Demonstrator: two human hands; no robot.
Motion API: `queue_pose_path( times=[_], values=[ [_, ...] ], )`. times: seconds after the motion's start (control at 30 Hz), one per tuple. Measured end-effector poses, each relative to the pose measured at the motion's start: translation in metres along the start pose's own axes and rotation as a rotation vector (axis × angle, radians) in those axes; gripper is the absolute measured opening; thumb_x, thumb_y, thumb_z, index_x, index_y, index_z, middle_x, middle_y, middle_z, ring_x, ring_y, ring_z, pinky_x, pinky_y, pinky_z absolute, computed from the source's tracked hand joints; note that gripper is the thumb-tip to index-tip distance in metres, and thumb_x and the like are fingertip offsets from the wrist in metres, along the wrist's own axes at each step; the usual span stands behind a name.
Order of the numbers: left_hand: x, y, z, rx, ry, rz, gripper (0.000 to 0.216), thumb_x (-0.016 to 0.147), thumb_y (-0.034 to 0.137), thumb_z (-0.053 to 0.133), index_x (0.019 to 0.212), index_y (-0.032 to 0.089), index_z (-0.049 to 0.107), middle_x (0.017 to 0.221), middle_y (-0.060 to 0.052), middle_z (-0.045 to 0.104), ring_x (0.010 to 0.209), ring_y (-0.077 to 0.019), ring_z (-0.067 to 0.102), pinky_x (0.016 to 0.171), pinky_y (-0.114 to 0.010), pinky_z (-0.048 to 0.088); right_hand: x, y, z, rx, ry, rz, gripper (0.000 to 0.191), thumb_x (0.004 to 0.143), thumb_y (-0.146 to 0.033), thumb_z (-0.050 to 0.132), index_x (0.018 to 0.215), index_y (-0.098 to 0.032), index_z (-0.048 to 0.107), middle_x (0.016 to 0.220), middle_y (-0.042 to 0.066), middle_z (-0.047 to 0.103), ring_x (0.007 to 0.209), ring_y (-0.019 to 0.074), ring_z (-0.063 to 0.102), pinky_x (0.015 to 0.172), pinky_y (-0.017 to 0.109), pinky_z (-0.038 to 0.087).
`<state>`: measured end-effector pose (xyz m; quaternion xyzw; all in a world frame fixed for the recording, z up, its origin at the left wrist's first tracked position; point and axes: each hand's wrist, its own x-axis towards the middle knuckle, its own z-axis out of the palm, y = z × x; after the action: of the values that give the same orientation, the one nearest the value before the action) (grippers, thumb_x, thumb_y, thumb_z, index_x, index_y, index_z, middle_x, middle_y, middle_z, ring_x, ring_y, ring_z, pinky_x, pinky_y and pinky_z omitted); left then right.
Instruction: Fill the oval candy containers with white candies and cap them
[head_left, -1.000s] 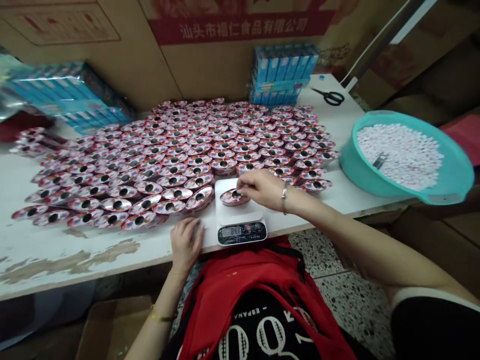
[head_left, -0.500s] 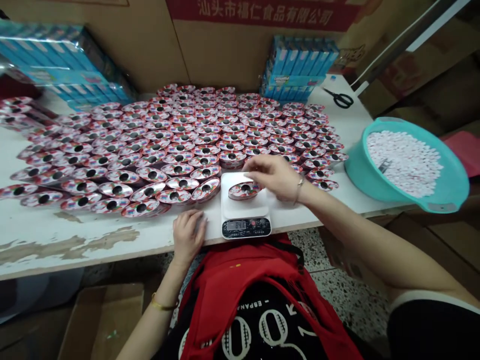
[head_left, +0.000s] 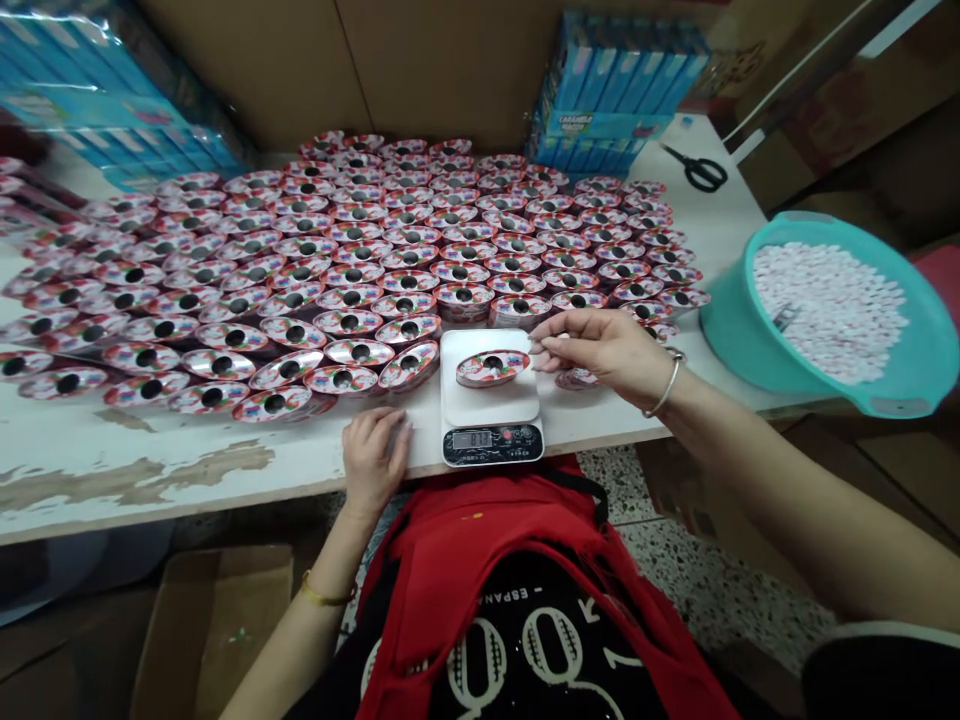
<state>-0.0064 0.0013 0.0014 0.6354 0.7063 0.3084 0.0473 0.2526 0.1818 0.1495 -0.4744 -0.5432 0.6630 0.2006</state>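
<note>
A white digital scale with a lit display stands at the table's front edge. On its pan rests one small oval-topped carton, red and white with a round hole in its top. My right hand hovers just right of the carton, apart from it. Its thumb and fingers are pinched together; what they hold, if anything, is too small to name. Left of the scale, my left hand lies on the table edge, fingers loosely bent and holding nothing. Many matching cartons stand in close rows behind the scale.
At the right, a turquoise basin holds many small white pieces and a metal utensil. Black-handled scissors lie at the back right. Blue wrapped packs stand behind the rows, with more blue packs at the left.
My right hand has moved right, away from above the carton on the scale. The display's digits differ. My left hand stays at the table edge, and the whole view has shifted slightly.
</note>
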Motion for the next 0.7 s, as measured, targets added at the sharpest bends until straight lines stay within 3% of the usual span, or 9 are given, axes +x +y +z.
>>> queue_pose_path(
  times=[0.2, 0.3, 0.4, 0.47, 0.6, 0.7],
  values=[
    [-0.004, -0.003, 0.001, 0.017, -0.009, -0.013, 0.016, 0.088, 0.029, 0.055, 0.098, 0.019, 0.063, 0.099, -0.007, 0.066, 0.094, -0.0193, 0.058, 0.085, -0.034, 0.039, 0.006, -0.005, 0.030, -0.148, -0.089, -0.172, 0.008, 0.083, -0.025, 0.066, 0.081, -0.019, 0.063, 0.064, 0.000, 0.062, 0.054, 0.0112, 0.058, 0.057, 0.026, 0.053],
    [-0.003, -0.002, -0.003, 0.009, -0.005, 0.000, 0.018, 0.088, 0.028, 0.055, 0.101, 0.019, 0.063, 0.099, -0.007, 0.065, 0.094, -0.0195, 0.058, 0.086, -0.034, 0.041, 0.009, -0.007, 0.034, -0.128, -0.106, -0.203, 0.010, 0.086, -0.026, 0.063, 0.079, -0.018, 0.062, 0.064, -0.001, 0.060, 0.052, 0.0101, 0.056, 0.052, 0.024, 0.050],
    [0.012, 0.015, -0.008, -0.036, 0.033, 0.073, 0.030, 0.087, 0.029, 0.057, 0.115, 0.020, 0.058, 0.109, -0.010, 0.062, 0.101, -0.0207, 0.057, 0.089, -0.035, 0.042, 0.007, -0.011, 0.029, -0.046, -0.074, -0.172, 0.016, 0.084, -0.033, 0.065, 0.082, -0.017, 0.063, 0.069, 0.001, 0.061, 0.053, 0.0092, 0.056, 0.050, 0.022, 0.048],
    [0.030, 0.039, -0.011, -0.054, 0.036, 0.161, 0.045, 0.084, 0.034, 0.061, 0.126, 0.022, 0.051, 0.120, -0.012, 0.058, 0.113, -0.0238, 0.053, 0.095, -0.038, 0.040, 0.002, -0.013, 0.024, 0.025, -0.029, -0.137, 0.023, 0.081, -0.039, 0.068, 0.085, -0.016, 0.065, 0.072, 0.002, 0.062, 0.055, 0.0089, 0.055, 0.049, 0.020, 0.047],
    [0.072, 0.093, -0.008, 0.034, -0.182, 0.282, 0.065, 0.081, 0.045, 0.063, 0.137, 0.019, 0.042, 0.128, -0.015, 0.055, 0.121, -0.0292, 0.048, 0.100, -0.044, 0.036, -0.018, -0.007, 0.013, 0.079, 0.090, -0.061, 0.037, 0.073, -0.050, 0.076, 0.092, -0.019, 0.070, 0.078, 0.006, 0.065, 0.057, 0.0110, 0.057, 0.049, 0.021, 0.049],
    [0.098, 0.102, -0.013, 0.073, -0.330, 0.306, 0.044, 0.084, 0.029, 0.058, 0.126, 0.018, 0.050, 0.108, -0.009, 0.064, 0.100, -0.0234, 0.058, 0.089, -0.040, 0.042, -0.031, 0.010, -0.003, -0.037, 0.204, -0.124, 0.039, 0.068, -0.058, 0.078, 0.087, -0.023, 0.074, 0.083, 0.012, 0.068, 0.063, 0.0177, 0.062, 0.053, 0.027, 0.054]
  ],
)
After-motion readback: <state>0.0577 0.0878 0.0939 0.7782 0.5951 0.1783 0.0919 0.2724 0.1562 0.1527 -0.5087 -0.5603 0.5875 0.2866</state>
